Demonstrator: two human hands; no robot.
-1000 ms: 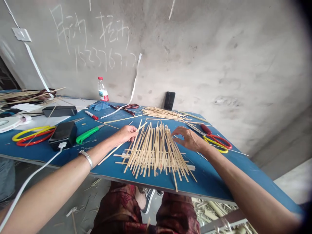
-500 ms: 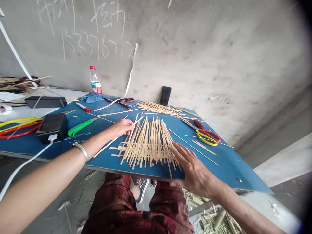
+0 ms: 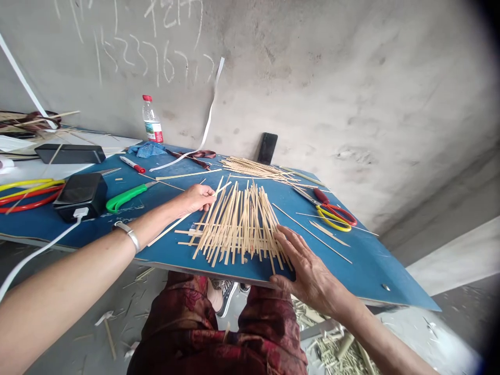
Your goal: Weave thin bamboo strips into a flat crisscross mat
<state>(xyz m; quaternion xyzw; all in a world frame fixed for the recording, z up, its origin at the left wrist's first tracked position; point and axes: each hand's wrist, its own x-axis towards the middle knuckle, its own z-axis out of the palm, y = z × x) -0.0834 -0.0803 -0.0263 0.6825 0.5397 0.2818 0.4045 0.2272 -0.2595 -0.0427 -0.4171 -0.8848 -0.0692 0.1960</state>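
Observation:
Many thin bamboo strips (image 3: 244, 224) fan out on the blue table, lying across several crosswise strips near the front edge. At the fan's upper left, my left hand (image 3: 198, 199) pinches a thin strip between thumb and fingers. My right hand (image 3: 307, 265) rests at the fan's lower right, fingers spread against the outer strips, thumb near the table edge. It grips nothing that I can see. Behind the fan lies a pile of loose strips (image 3: 258, 169).
Red and yellow scissors (image 3: 334, 213) lie at right, a green-handled knife (image 3: 127, 198) and black box (image 3: 82, 195) at left. A red marker (image 3: 133, 164), bottle (image 3: 152, 122) and phone (image 3: 267, 148) stand or lie farther back. The table edge (image 3: 234, 279) is close.
The view has shifted slightly, so the table items appear a little higher. My left hand keeps its pinch and my right hand stays beside the fan, with its fingertips barely moved.

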